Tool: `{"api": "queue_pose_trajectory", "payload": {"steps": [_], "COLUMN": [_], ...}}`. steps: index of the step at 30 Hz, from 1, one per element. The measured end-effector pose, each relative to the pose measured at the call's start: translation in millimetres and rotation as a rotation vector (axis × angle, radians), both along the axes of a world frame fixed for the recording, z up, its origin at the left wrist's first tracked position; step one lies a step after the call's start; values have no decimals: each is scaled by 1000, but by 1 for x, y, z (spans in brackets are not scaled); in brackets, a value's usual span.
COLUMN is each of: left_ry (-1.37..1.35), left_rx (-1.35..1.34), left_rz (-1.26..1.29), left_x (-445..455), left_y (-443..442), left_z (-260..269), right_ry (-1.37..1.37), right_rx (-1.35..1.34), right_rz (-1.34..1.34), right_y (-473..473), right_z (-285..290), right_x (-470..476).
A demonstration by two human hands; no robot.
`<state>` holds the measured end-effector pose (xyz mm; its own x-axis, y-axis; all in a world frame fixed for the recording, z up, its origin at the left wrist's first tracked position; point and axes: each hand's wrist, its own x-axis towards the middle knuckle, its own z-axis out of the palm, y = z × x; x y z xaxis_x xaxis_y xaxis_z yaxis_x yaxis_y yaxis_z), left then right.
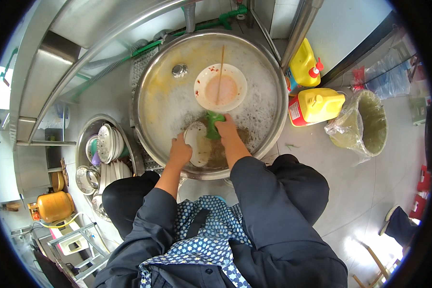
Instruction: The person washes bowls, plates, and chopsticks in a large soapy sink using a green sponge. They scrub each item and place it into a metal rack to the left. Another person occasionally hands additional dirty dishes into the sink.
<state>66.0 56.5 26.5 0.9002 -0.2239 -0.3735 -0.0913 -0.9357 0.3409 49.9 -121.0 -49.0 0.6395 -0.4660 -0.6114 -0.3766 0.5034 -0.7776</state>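
Note:
A large round metal basin [154,108] of foamy water stands before me. My left hand [180,151] grips the rim of a white oval plate [197,145], which is tilted and partly under the water. My right hand [226,126] holds a green scouring cloth [213,124] just right of the plate, over a dark gap in the foam. Beyond my hands floats a white bowl [240,81] with reddish liquid and red bits, a wooden chopstick [221,72] lying across it. A small metal cup [179,70] sits in the foam at the far left.
On the left, a second metal basin [109,118] holds stacked dishes [108,142]. Two yellow jugs [320,104] and a plastic-lined bin [374,122] stand at right. An orange gas cylinder [55,206] is at lower left; a person's shoe [388,219] shows at far right.

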Motion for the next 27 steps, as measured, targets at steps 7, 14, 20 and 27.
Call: {"api": "queue_pose_trajectory", "payload": {"steps": [7,14,20,27], "left_ry": [-279,-228,-47,-321], "left_rx": [-147,-107,-316,-40], "left_rz": [-396,-493,-422,-233], "left_x": [-10,-10,0,-28], "left_y": [2,10,3,19], "left_z": [-1,-40,-56,-45], "right_ry": [390,57,-41,295], "right_rx": [-516,-624,-677,-597], "right_rz": [26,609,599,797], "right_y": [-9,21,57,37], "right_z": [-1,11,16,-30], "right_x": [-42,-45,-59,-49]}}
